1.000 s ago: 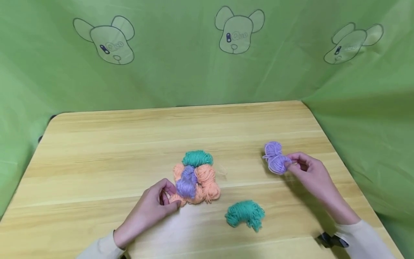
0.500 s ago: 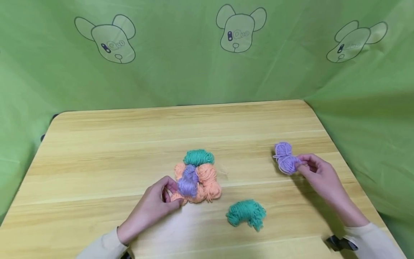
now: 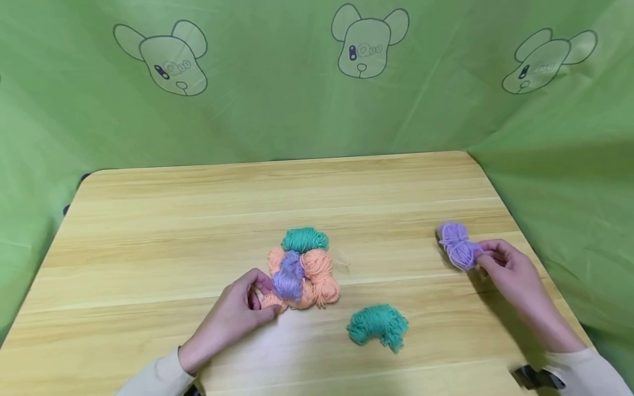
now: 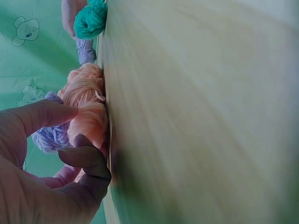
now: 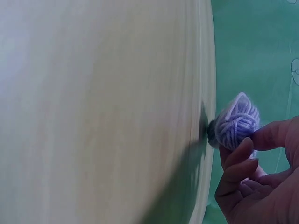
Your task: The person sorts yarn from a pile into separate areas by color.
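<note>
My right hand [image 3: 512, 272] pinches one end of a purple yarn skein [image 3: 458, 246] at the right side of the table. In the right wrist view, thumb and fingers grip this purple skein [image 5: 237, 122] close to the tabletop. My left hand [image 3: 236, 308] holds a peach yarn skein [image 3: 272, 301] at the lower left of a small pile. Thumb and curled fingers sit at the peach yarn [image 4: 88, 126] in the left wrist view. Another purple skein [image 3: 288, 278] lies on top of several peach skeins [image 3: 319, 269]. Behind them, a green skein [image 3: 304, 240] touches the pile.
A second green skein [image 3: 378, 325] lies on the wooden table [image 3: 173, 220], right of the pile and nearer the front. A thin loose strand trails right of the peach yarn. Green curtains [image 3: 277, 110] with mouse-head drawings hang behind the table and at its sides.
My right hand has moved right across the table with the purple skein, which now sits slightly lower in view. The left hand stays at the pile. The head view has shifted slightly.
</note>
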The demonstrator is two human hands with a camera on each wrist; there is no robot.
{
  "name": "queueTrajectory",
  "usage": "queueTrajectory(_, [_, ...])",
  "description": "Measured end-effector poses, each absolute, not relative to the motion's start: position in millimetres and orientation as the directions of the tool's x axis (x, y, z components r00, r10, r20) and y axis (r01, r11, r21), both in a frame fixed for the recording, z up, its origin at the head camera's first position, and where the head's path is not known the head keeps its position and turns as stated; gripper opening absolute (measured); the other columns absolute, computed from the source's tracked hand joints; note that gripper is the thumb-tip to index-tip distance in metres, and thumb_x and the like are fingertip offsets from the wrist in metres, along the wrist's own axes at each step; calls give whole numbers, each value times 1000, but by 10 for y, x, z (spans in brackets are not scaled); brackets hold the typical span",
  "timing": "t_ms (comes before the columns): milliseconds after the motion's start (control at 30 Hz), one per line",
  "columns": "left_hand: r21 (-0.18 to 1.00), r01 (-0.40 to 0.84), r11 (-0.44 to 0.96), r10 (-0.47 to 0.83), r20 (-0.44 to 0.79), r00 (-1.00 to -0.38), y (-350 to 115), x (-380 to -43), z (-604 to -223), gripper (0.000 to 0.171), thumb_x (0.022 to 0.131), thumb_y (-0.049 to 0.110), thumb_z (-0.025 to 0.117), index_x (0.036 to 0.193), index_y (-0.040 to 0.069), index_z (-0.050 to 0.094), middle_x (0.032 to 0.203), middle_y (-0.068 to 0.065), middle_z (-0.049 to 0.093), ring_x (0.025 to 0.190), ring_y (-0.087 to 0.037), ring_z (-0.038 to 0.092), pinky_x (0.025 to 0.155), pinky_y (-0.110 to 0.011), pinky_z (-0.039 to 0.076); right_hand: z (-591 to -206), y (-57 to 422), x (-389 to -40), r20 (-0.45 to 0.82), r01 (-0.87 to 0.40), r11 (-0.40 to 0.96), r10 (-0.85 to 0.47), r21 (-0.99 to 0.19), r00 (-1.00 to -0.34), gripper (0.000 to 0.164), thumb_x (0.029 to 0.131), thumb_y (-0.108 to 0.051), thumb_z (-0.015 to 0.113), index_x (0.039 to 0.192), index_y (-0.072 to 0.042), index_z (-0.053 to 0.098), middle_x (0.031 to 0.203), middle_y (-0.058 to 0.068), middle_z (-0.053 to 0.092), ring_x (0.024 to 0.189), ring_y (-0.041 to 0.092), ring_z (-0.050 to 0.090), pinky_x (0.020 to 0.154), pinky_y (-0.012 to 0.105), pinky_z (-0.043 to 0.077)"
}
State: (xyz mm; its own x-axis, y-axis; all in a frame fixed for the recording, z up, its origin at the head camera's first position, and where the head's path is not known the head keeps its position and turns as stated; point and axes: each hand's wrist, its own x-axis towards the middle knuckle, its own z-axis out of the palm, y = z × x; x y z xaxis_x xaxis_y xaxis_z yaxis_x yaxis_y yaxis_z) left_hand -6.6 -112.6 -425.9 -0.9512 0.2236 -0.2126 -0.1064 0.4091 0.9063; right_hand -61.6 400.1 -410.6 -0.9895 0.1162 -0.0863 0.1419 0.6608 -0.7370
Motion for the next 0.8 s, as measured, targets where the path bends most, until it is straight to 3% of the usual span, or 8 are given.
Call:
queueTrajectory(467, [907, -111, 407, 210, -211, -955, -1107, -62, -4261, 40, 81, 2, 90, 112, 5, 65, 89, -4, 62, 74, -18, 57, 64, -27, 51, -4134, 4111, -615, -114, 191, 640, 159, -744, -981, 26, 110, -12, 61, 124, 10, 58, 88, -14, 64, 71, 10, 61, 61, 24, 53])
queueTrajectory(800, [898, -109, 426, 218, -218, -951, -1109, -63, -4248, 29, 83, 3, 87, 105, 8, 67, 75, -1, 57, 67, -16, 53, 57, -26, 46, -4181, 4136, -598, -146, 212, 650, 155, -729, -977, 28, 110, -18, 62, 126, 5, 59, 89, -9, 66, 73, 12, 61, 59, 27, 53])
